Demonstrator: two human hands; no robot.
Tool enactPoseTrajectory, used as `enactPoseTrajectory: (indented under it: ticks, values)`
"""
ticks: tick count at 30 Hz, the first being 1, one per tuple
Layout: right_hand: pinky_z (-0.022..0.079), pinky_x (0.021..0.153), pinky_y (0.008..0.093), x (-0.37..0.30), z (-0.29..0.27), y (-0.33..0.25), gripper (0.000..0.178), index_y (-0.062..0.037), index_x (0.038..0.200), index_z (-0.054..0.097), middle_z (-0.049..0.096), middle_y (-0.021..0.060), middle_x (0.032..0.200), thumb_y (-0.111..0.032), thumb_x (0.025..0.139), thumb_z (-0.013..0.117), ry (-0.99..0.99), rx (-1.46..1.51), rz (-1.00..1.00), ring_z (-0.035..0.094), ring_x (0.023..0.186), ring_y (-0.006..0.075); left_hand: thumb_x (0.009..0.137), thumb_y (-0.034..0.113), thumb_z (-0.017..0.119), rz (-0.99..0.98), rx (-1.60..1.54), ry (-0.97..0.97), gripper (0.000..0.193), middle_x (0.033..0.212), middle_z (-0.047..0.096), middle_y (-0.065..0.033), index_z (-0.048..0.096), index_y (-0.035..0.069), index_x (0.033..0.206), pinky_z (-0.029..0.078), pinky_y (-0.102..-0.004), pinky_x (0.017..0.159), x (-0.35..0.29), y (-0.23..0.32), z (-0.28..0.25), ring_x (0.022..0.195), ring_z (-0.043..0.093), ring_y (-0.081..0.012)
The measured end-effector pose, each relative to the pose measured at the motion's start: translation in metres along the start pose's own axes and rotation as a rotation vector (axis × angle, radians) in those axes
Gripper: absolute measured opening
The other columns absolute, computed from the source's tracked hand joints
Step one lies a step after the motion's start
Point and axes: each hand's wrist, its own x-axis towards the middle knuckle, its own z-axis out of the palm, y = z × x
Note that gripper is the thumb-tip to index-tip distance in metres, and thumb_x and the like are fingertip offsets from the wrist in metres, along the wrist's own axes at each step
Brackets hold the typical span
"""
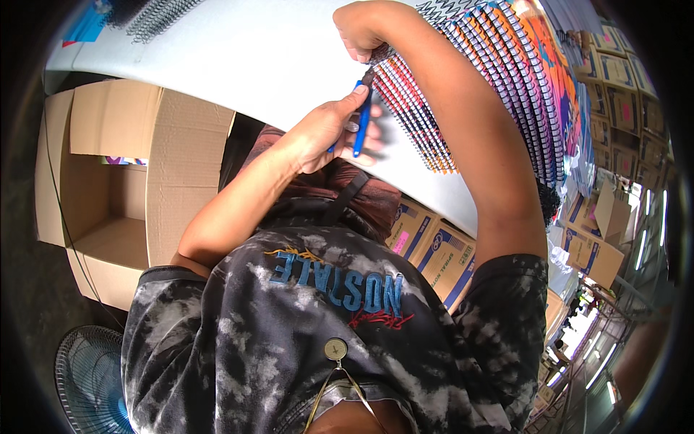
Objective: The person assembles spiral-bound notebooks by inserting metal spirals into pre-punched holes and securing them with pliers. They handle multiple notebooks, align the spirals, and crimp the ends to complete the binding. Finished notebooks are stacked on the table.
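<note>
My left hand is closed around a pair of blue-handled pliers. The dark jaws point up to the near corner of a row of spiral notebooks, at the ends of their wire coils. Just above the jaws, my right hand is curled with its fingertips at that same corner. What lies between those fingers is hidden. My right forearm passes over the notebooks, which are stacked with dark coils and colourful covers showing beyond the arm.
A white table carries the notebooks, with loose black wire coils at its far left. An open cardboard box stands left of me, above a fan. Printed cartons sit under the table; more cartons are piled at right.
</note>
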Motion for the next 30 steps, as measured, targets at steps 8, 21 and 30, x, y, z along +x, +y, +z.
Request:
enactPoseTrajectory:
  ticks: [8, 21, 30]
  values:
    - [0.047, 0.052, 0.0384, 0.0, -0.001, -0.001, 0.006, 0.0039, 0.065, 0.065, 0.062, 0.0165, 0.064, -0.001, 0.062, 0.066, 0.03, 0.009, 0.025, 0.058, 0.056, 0.0257, 0.095, 0.049, 0.03, -0.007, 0.04, -0.037, 0.053, 0.086, 0.058, -0.0097, 0.049, 0.002, 0.112, 0.054, -0.0338, 0.07, 0.015, 0.0, -0.007, 0.088, 0.063, -0.0245]
    - [0.048, 0.054, 0.0376, -0.017, -0.012, -0.005, 0.008, 0.0029, 0.067, 0.066, 0.064, 0.017, 0.068, -0.003, 0.062, 0.065, 0.037, 0.001, 0.035, 0.06, 0.059, 0.0264, 0.094, 0.052, 0.031, 0.019, 0.098, -0.049, 0.057, 0.083, 0.058, -0.0085, 0.048, 0.003, 0.116, 0.051, -0.0294, 0.062, 0.015, 0.001, -0.012, 0.074, 0.061, -0.0187]
    - [0.049, 0.069, 0.0386, -0.018, -0.036, -0.011, 0.02, -0.0011, 0.087, 0.068, 0.067, 0.0139, 0.086, -0.012, 0.069, 0.069, -0.516, -0.06, 0.35, 0.062, 0.075, 0.0254, 0.094, 0.051, 0.03, 0.071, 0.076, -0.099, 0.056, 0.094, 0.061, -0.0127, 0.049, 0.002, 0.114, 0.052, -0.0324, 0.068, 0.014, 0.007, 0.003, 0.081, 0.063, -0.0224]
